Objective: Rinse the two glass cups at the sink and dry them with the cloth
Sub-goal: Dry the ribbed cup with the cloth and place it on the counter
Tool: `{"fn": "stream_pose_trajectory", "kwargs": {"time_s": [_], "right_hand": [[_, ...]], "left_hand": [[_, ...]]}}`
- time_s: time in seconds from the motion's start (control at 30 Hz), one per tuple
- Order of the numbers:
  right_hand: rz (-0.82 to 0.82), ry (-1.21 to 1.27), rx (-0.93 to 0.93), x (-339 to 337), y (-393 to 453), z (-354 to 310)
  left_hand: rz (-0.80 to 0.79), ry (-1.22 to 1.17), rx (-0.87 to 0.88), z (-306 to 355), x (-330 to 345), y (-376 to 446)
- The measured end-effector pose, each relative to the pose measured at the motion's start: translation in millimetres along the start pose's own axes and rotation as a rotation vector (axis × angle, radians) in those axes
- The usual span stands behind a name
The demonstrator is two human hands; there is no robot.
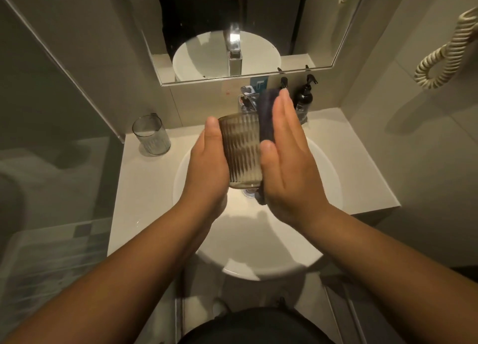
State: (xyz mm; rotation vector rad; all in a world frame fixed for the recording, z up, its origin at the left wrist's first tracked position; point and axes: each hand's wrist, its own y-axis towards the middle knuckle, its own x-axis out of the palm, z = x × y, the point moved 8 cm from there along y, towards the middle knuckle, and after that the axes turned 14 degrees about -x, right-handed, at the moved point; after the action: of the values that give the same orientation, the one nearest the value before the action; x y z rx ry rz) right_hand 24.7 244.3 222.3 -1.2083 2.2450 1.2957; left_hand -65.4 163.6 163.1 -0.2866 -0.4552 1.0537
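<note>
On the counter at far left, a ribbed glass tumbler (151,134) stood upright, well apart from the hands and just beside the rim of the round white basin (326,178). Over the basin, the left hand (207,166) gripped a second ribbed glass cup (241,151) from its left side, thumb along the wall, fingers hidden behind the glass (grip inferred from thumb and palm only). Cup was held mouth away from the camera, base toward the drain. Against the cup's right side lay a dark cloth (267,116), pressed flat by the right hand (287,162), whose fingers were straight and together, thumb resting on the glass. Behind the hands, a chrome faucet (247,101) was partly visible. Right of it stood two dark pump bottles (304,97) at the wall. At far right hung a cream coiled cord (447,53).
</note>
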Motion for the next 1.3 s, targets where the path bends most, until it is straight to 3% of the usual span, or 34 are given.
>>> {"fn": "stream_pose_trajectory", "kwargs": {"time_s": [0.1,0.17,0.37,0.43,0.57,0.73,0.8,0.93,1.0,1.17,1.3], "right_hand": [[-0.017,-0.19,-0.189,5,-3,-18],[-0.013,-0.172,-0.204,6,-6,-19],[0.047,0.389,0.215,11,-11,18],[0.052,0.336,0.23,9,-11,20],[0.03,0.055,0.061,2,-3,9],[-0.003,-0.126,-0.161,9,-1,-9],[-0.007,-0.058,-0.109,10,-3,-6],[0.035,0.356,0.149,12,-4,20],[0.056,0.398,0.2,12,-4,26],[0.051,0.097,0.112,6,0,21],[0.03,-0.1,-0.077,8,6,1]], "left_hand": [[-0.13,0.006,-0.064,-5,12,-2],[-0.162,-0.002,-0.083,-5,13,-2],[-0.277,-0.112,-0.258,-16,15,-4],[-0.221,-0.057,-0.241,-13,12,-1],[0.096,0.102,-0.015,1,-6,6],[-0.079,0.079,-0.068,-1,10,3],[-0.099,0.049,-0.099,-2,10,2],[-0.204,-0.06,-0.226,-10,12,5],[-0.222,-0.06,-0.246,-7,14,5],[0.099,0.162,-0.056,9,-4,17],[-0.04,0.178,-0.047,5,9,17]]}}
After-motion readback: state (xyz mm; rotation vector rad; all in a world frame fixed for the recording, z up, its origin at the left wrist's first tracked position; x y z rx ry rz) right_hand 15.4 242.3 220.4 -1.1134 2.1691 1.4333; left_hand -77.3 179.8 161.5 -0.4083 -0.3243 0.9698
